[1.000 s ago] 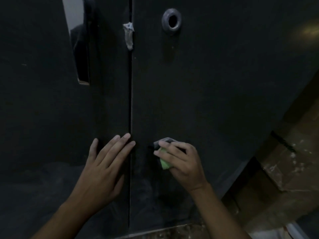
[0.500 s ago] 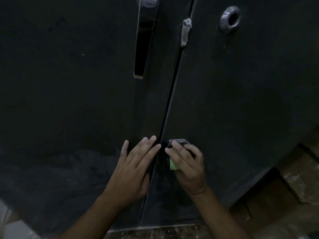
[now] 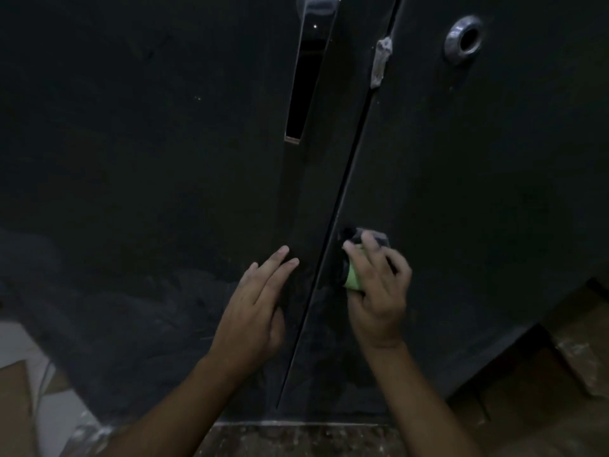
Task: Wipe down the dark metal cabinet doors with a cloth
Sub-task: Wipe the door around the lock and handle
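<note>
Cloth: we see the cloth (image 3: 354, 275), green with a dark grey face, pressed against the right door (image 3: 478, 225) just beside the seam (image 3: 333, 225), low on the cabinet.
Right hand: our right hand (image 3: 379, 291) is clamped around the cloth, fingers spread over it.
Left hand: our left hand (image 3: 257, 301) lies flat and empty on the left door (image 3: 148, 192).
Handling: we judge the cloth soft, light and easily bunched; a palm-over grip suits it. The doors look stiff and smudged.
Writing: we find no brand, label or lettering legible on the doors, handle (image 3: 304, 77) or lock ring (image 3: 463, 39).
</note>
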The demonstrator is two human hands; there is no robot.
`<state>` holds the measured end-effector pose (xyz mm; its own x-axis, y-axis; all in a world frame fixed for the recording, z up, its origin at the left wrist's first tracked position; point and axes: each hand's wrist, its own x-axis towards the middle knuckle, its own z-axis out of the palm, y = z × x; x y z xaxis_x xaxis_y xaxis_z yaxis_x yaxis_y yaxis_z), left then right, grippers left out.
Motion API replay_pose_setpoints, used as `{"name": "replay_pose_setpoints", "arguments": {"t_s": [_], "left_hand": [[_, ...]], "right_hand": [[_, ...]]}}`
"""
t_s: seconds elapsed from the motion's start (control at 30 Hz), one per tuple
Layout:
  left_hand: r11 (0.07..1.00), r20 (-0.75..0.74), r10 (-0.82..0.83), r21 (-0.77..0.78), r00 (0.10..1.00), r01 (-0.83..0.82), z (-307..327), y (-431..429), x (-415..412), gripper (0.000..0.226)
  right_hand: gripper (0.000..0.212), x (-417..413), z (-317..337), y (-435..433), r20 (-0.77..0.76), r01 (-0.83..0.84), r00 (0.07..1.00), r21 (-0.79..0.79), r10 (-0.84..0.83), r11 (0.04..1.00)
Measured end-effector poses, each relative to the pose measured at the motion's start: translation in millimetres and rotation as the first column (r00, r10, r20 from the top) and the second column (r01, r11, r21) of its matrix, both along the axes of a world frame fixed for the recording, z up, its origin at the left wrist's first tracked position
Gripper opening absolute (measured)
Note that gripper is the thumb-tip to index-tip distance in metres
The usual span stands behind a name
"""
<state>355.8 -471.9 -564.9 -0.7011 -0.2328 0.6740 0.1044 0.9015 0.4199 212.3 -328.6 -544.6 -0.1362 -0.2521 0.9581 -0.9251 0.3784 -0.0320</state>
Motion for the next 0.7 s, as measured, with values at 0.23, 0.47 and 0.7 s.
{"name": "replay_pose_setpoints", "arguments": {"t_s": [0.23,0.47,0.7], "left_hand": [[0.993,0.121,0.058,-0.109,0.991,-0.045,-15.0,-6.4,10.3,0.085],[0.980,0.114,0.133,-0.163,0.985,-0.113,-21.5,2.5,5.3,0.081],[0.967,0.101,0.178,-0.201,0.979,-0.155,-24.9,5.4,1.7,0.076]], "right_hand": [[0.033,-14.5,-64.7,7.8,-0.119,-0.159,0.966,0.424,0.229,0.892],[0.027,-21.8,-78.2,27.1,-0.119,-0.154,0.954,0.592,0.275,0.791],[0.033,-38.6,-38.3,54.8,0.051,-0.090,0.995,0.187,0.081,0.978]]}}
